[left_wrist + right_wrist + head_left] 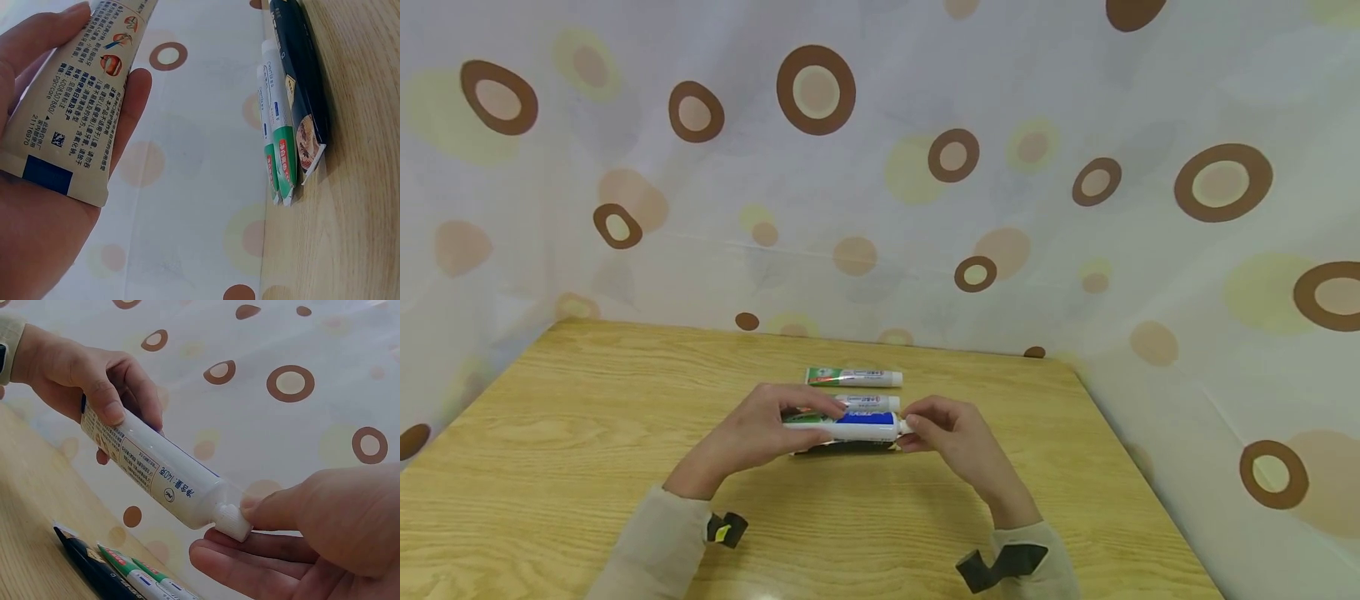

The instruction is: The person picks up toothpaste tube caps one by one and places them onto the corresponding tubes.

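A white toothpaste tube with a blue panel is held sideways above the table. My left hand grips its flat end, fingers on one side and thumb on the other. At the other end my right hand pinches the white cap between thumb and fingers. In the right wrist view the cap sits slightly askew at the tube's neck. The left wrist view shows the tube's printed back and crimped end, with the left palm behind.
On the wooden table lie two green-and-white toothpaste tubes, side by side. Next to them is a dark tube, partly hidden under the held one in the head view. A dotted sheet hangs behind the table.
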`<state>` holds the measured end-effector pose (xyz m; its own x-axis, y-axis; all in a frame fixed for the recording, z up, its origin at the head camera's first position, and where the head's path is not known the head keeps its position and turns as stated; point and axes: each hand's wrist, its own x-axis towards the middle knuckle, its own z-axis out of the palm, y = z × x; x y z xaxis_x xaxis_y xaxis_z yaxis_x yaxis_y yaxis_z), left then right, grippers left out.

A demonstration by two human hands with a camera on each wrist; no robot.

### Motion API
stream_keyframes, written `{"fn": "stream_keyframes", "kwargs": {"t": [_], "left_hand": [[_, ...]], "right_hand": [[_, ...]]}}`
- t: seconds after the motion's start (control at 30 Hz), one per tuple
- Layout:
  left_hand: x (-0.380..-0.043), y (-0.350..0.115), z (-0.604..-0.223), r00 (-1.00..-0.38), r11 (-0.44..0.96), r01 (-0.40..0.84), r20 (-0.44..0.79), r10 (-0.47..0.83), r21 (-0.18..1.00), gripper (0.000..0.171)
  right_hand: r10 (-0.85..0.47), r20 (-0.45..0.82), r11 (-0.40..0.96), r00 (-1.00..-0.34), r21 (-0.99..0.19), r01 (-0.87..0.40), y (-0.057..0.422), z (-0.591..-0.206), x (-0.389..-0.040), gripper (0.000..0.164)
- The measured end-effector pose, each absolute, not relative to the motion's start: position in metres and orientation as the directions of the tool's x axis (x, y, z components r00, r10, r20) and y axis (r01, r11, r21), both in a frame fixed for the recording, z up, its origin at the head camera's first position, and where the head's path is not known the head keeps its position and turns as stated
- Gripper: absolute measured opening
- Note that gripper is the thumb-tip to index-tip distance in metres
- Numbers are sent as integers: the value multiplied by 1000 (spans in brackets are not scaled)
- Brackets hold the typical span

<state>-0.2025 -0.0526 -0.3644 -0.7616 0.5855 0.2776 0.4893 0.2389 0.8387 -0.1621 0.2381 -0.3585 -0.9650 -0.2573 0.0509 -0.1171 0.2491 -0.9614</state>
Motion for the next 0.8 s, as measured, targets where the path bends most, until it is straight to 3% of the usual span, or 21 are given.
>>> {"fn": "stream_keyframes", "kwargs": {"t": [0.33, 0.8], "left_hand": [[-200, -52, -363, -795, 229, 405, 218, 566, 885, 25], [-199, -48, -365, -809, 210, 391, 226, 542, 896, 23]], "right_hand": [[-180, 111, 395, -977, -902, -175, 237, -356, -159, 15], [-166, 75, 232, -983, -966, -113, 235, -359, -161, 26]]}}
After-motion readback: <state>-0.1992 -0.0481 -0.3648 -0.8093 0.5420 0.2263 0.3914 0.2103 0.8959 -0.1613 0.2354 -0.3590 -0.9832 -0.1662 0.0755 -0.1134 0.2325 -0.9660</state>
